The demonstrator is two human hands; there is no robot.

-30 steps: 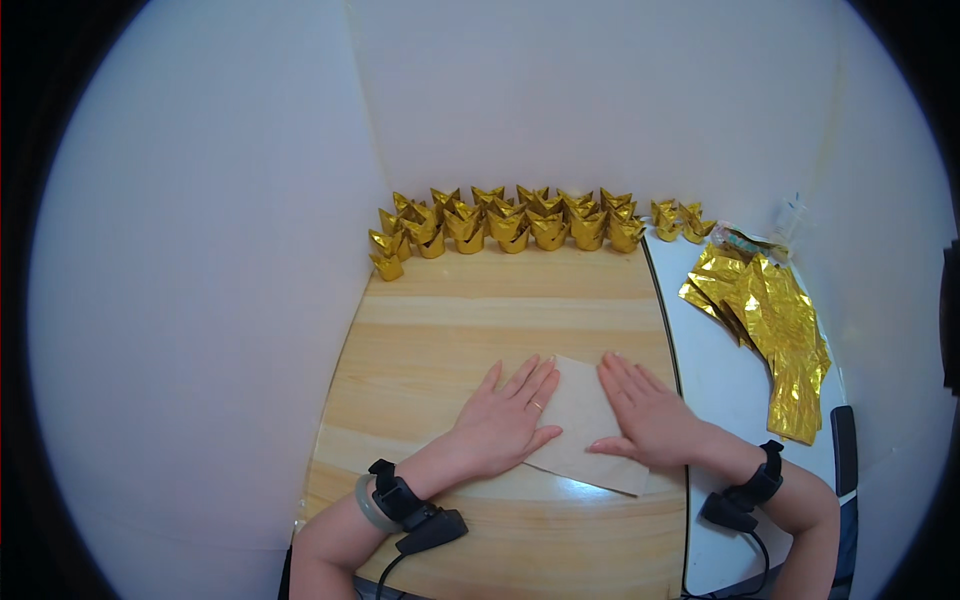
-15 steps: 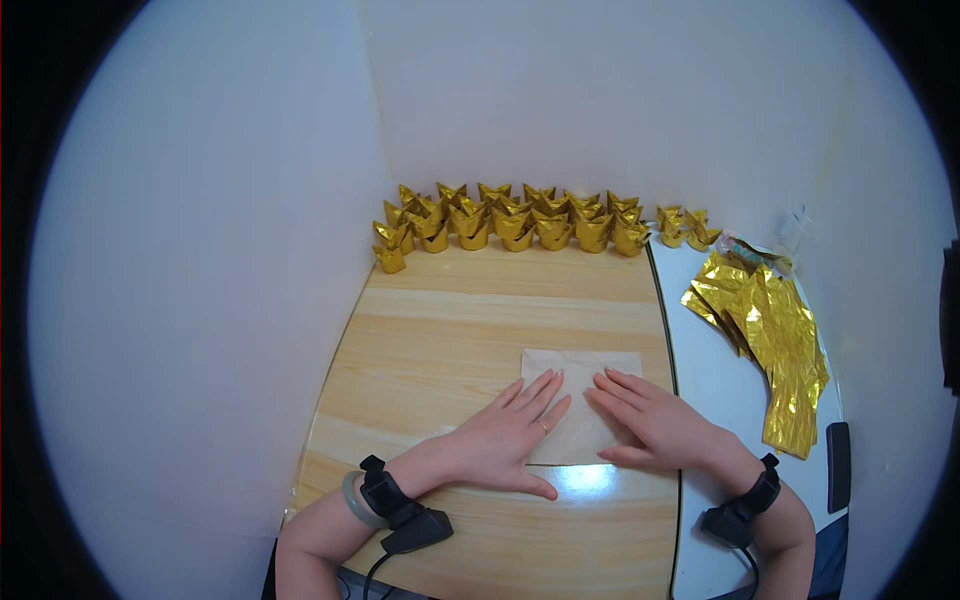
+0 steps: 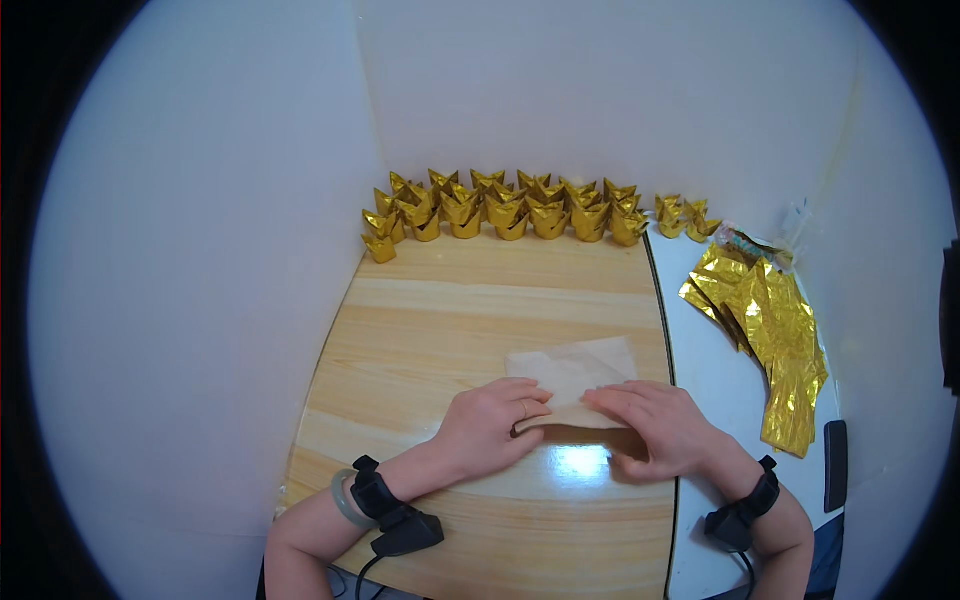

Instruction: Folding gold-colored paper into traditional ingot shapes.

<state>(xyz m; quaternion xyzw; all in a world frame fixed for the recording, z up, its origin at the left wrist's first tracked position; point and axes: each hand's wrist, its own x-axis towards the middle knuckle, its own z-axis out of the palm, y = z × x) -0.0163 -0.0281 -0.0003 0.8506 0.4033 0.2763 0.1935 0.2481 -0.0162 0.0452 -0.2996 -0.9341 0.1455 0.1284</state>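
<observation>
A pale sheet of paper [image 3: 575, 365] lies on the wooden tabletop, now turned a little askew. Its near edge is raised off the wood, with a dark shadow beneath. At the left end of that edge my left hand [image 3: 490, 425] is closed, pinching the paper between thumb and fingers. My right hand [image 3: 665, 425] is bent over the paper's right side, fingers on top and the thumb lower down by the raised edge. How far those fingers reach under the paper is hidden.
Rows of folded gold paper ingots [image 3: 510, 215] line the back of the tabletop [image 3: 450, 340]. On the white surface [image 3: 725, 420] at right are more ingots [image 3: 685, 217], a pile of gold foil sheets [image 3: 780, 330] and a dark bar [image 3: 835, 465]. Walls stand close around.
Both hands lay flat with fingers stretched on the paper. Now they have curled at its near edge, which has come up, and the sheet has tilted and shifted slightly away.
</observation>
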